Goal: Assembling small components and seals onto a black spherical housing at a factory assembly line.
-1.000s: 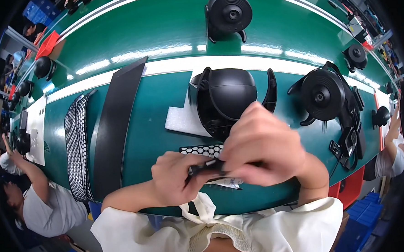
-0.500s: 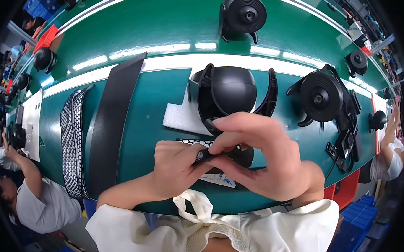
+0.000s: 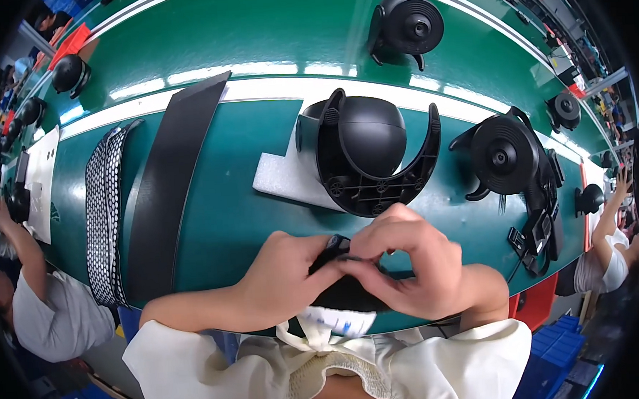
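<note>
Pinching together, left hand [image 3: 284, 279] and right hand [image 3: 418, 265] meet over the green surface [image 3: 223, 230] at its six o'clock side, thumbs and fingers closed on a black piece [image 3: 333, 247]! At one o'clock from it sits a round-bodied black device [image 3: 371, 140]; at ten, a dark panel [image 3: 169, 193].

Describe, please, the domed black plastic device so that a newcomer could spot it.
On the glossy green worktable, find the white foam sheet beyond the person's left hand. The domed black plastic device overlaps its right side in view. A smooth dome between curved prongs distinguishes it from the disc-faced black unit further right.
</note>
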Demonstrator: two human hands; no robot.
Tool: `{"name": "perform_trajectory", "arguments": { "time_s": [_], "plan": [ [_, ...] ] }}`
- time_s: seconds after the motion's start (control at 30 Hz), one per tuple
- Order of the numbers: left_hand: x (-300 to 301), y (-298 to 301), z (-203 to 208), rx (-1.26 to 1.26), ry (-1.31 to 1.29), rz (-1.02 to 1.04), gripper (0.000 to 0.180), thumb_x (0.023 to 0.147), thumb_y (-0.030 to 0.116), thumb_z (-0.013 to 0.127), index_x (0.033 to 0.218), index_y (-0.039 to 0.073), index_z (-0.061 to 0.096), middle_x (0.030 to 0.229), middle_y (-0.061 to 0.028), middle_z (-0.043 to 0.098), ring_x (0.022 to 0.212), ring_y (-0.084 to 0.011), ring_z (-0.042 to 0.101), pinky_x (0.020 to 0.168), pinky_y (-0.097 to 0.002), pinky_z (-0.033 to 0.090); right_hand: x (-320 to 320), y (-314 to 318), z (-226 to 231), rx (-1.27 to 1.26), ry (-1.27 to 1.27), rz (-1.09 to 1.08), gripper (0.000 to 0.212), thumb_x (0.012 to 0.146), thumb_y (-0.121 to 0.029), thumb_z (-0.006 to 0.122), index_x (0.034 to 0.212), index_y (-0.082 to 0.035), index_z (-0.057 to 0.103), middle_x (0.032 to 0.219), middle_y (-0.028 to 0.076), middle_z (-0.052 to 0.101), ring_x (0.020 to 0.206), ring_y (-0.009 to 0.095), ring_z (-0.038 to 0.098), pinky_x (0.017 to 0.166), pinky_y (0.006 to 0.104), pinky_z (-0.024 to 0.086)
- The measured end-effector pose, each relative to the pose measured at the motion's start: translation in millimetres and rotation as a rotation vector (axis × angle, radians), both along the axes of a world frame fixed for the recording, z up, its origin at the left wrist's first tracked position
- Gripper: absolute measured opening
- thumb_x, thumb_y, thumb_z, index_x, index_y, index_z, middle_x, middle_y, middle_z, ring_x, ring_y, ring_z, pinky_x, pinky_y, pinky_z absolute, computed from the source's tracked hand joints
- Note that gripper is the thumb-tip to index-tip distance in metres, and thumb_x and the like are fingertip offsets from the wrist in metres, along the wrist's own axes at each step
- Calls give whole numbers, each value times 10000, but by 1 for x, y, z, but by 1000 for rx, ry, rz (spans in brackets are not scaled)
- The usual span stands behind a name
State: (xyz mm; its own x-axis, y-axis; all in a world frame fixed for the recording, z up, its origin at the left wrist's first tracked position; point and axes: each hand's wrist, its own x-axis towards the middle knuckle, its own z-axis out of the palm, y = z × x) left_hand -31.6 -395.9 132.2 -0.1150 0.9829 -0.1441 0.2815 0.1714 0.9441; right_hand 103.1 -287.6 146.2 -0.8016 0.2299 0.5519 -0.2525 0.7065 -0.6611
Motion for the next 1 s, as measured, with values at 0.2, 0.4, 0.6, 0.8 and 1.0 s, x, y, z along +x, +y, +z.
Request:
{"name": "perform_trajectory", "arguments": {
  "time_s": [0.2,0.4,0.6,0.8,1.0],
  "plan": [
    [-8,1,-28,298,45,-29,175,831,97,527,958,-14,480,1013,-157,498,845,-253,537,722,-300,421,-8,21,4,-575,-140,-32,407,726,114,571,1039,-10,342,781,47,492,716,78,496,619,180,376],
    [-4,-2,-42,421,-211,-72,188,820,84,546,916,-36,437,1259,-232,237,1139,-355,370,939,-390,316,-22,24,-8,-350,-188,-116,382,735,105,571,1040,-4,368,818,47,537,701,45,478,587,161,340],
    [-4,1,-45,479,-171,-117,175,817,80,549,901,-27,440,1281,-221,191,1201,-366,308,996,-417,265,-23,25,-8,-296,-206,-137,359,718,90,601,1005,7,401,790,44,567,652,44,489,571,156,359],
    [-5,1,-45,429,-111,-105,162,812,86,557,883,-20,458,1270,-220,211,1175,-348,345,969,-396,280,-29,26,-5,-170,-177,-185,351,677,70,640,950,-5,432,720,24,587,616,41,495,549,150,368],
    [-9,-1,-39,411,-69,-105,145,807,75,558,877,-16,469,1270,-207,219,1161,-334,364,954,-389,285,-35,23,4,-67,-217,-297,404,638,54,668,925,-38,399,651,8,579,542,51,449,496,161,348]
  ]
}}
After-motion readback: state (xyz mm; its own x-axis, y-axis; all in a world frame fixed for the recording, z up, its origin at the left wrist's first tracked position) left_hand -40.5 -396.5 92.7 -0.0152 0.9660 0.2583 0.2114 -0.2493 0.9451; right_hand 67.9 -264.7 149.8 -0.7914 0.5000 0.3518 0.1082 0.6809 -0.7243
